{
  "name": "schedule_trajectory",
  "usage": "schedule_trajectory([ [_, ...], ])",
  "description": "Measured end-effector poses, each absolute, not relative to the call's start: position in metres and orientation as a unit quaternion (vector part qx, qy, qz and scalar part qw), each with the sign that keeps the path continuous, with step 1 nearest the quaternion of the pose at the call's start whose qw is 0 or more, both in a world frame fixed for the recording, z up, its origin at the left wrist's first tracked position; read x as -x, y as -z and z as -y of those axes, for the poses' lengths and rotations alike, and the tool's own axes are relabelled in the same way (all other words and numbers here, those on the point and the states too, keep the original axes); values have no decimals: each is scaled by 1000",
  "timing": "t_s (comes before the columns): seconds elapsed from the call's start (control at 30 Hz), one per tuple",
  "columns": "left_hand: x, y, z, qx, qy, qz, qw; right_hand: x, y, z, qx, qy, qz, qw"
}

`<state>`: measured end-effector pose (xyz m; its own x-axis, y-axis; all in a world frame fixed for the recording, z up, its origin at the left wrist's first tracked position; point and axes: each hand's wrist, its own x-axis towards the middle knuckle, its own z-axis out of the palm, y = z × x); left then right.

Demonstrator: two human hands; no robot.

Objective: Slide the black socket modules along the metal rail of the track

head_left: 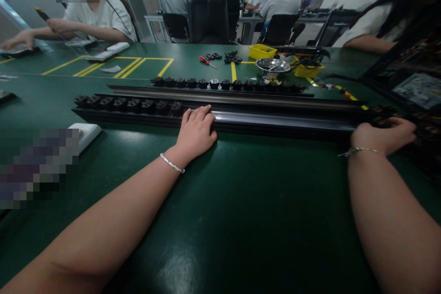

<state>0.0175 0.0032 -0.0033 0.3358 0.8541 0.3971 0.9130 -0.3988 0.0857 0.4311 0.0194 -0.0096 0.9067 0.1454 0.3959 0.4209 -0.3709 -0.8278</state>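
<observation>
My left hand lies over the near black rail, fingers spread across its top and thumb on the near side. Just left of those fingers, a row of black socket modules with metal contacts sits in the rail's left part. To the right, the shiny channel of the rail shows bare. My right hand is at the rail's right end, fingers bent together beside a heap of dark parts; what they hold is hidden. Behind the near rail lies a second black rail, with another row of socket modules beyond it.
On the green table are an orange-handled screwdriver, small black parts, a metal bowl and yellow bins. A white power strip lies left. A co-worker sits across; another person is at right.
</observation>
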Motion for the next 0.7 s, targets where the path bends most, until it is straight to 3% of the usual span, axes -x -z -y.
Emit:
schedule_trajectory([
  [0.7, -17, 3, -4, 815, 186, 541, 89, -473, 28, -26, 802, 137, 199, 545],
])
